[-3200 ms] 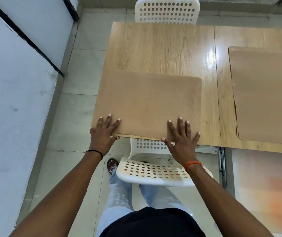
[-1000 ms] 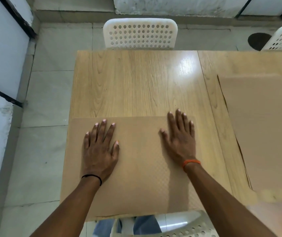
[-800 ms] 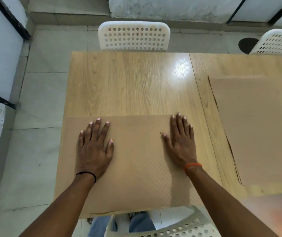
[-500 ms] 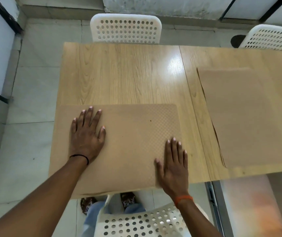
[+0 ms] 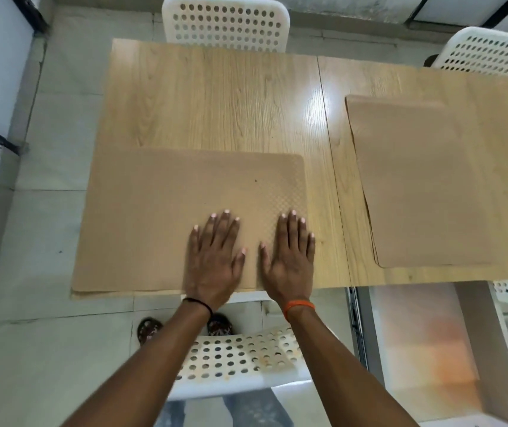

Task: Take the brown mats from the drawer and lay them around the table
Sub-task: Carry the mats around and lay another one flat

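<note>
Brown mat (image 5: pixel 160 217), near edge under both hands

A white chair with holes (image 5: pixel 225 24) stands at the far side of the desk (image 5: pixel 215 97), a second (image 5: pixel 490 53) further right along that side, and a third (image 5: pixel 240 365) at the near side, all on a tiled floor (image 5: pixel 46 349).

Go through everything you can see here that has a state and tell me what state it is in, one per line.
Near mat: flat on table, left edge overhanging, both hands on it.
Right mat: flat on table, untouched.
Left hand: open, palm down on near mat.
Right hand: open, palm down on near mat.
Near chair: unoccupied.
</note>
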